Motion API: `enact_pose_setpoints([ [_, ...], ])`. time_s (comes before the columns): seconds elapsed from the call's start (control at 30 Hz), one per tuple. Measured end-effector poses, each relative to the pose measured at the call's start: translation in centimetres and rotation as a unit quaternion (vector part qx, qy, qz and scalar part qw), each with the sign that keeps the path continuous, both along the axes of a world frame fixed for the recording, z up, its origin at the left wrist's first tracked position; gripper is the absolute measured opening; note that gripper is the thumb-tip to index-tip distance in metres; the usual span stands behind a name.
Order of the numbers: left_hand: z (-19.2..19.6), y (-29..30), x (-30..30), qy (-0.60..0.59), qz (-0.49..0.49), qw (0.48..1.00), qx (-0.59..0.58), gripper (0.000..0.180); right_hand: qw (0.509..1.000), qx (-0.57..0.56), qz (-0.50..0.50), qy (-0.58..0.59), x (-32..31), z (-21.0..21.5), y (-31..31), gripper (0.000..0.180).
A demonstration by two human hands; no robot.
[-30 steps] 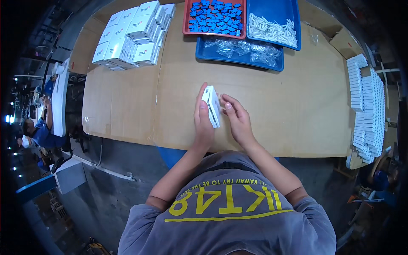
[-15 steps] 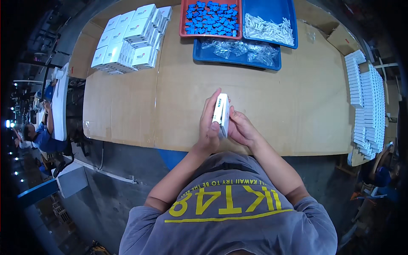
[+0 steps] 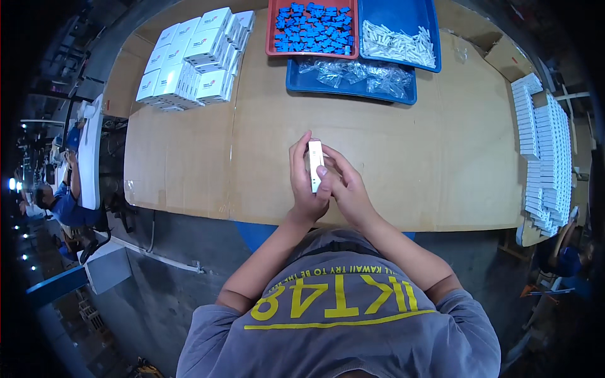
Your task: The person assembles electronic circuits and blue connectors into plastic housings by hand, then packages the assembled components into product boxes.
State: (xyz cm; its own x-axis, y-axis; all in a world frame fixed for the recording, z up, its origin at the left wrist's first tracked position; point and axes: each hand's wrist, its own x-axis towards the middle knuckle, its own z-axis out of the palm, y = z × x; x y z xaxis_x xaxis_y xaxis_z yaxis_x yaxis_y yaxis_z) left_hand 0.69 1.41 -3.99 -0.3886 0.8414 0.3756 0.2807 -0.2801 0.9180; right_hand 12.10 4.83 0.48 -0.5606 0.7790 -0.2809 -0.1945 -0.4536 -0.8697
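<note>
The left hand (image 3: 304, 192) is grasping a white box (image 3: 315, 162) in front of the person's body, above the near part of the cardboard-covered counter (image 3: 391, 148). The box is standing with a narrow side facing up; its broad faces are being covered by the palms and fingers, and a thumb is crossing that narrow side, hiding part of its small print. The right hand (image 3: 353, 195) is curling along the box's right side, but its fingertips are passing out of sight, so one cannot tell whether its grip is clasping the box or merely resting against it.

Beyond, a red tray (image 3: 312, 55) is holding blue parts (image 3: 315, 28), and a blue tray (image 3: 403, 11) is holding white sticks (image 3: 400, 45); the picture's top edge is cutting off both trays. They are overlapping a lower blue tray (image 3: 353, 96), where clear plastic pieces (image 3: 343, 74) are lying too tangled to tell apart. A stack of white boxes (image 3: 189, 60) is standing at the far left. Rows of slim white packs (image 3: 547, 167) are bending along the right rim, and a co-worker (image 3: 66, 201) is blurring into the dim left edge.
</note>
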Motion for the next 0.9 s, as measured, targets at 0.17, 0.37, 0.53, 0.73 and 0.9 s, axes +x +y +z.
enact_pose_setpoints([
  [0.17,-0.5,0.1,0.0,-0.023,0.039,0.999,0.012,0.072,0.998,0.065,0.009,0.001,-0.2,-0.5,-0.6,0.057],
  [0.37,0.2,0.1,0.0,-0.07,0.03,0.997,0.009,0.08,0.992,0.117,0.005,-0.047,-0.1,-0.5,-0.7,0.053],
  [0.53,-0.1,0.1,0.1,-0.201,-0.008,0.979,-0.039,0.087,0.996,0.084,0.008,-0.043,-0.4,0.0,0.2,0.052],
  [0.73,-1.2,0.6,-0.6,-0.06,-0.06,0.995,-0.05,0.105,0.998,-0.025,0.028,-0.045,1.0,-1.2,2.2,0.06],
  [0.9,-1.4,0.2,-0.4,-0.434,-0.073,0.887,-0.138,0.075,0.826,0.431,0.048,-0.36,2.2,0.3,2.1,0.078],
])
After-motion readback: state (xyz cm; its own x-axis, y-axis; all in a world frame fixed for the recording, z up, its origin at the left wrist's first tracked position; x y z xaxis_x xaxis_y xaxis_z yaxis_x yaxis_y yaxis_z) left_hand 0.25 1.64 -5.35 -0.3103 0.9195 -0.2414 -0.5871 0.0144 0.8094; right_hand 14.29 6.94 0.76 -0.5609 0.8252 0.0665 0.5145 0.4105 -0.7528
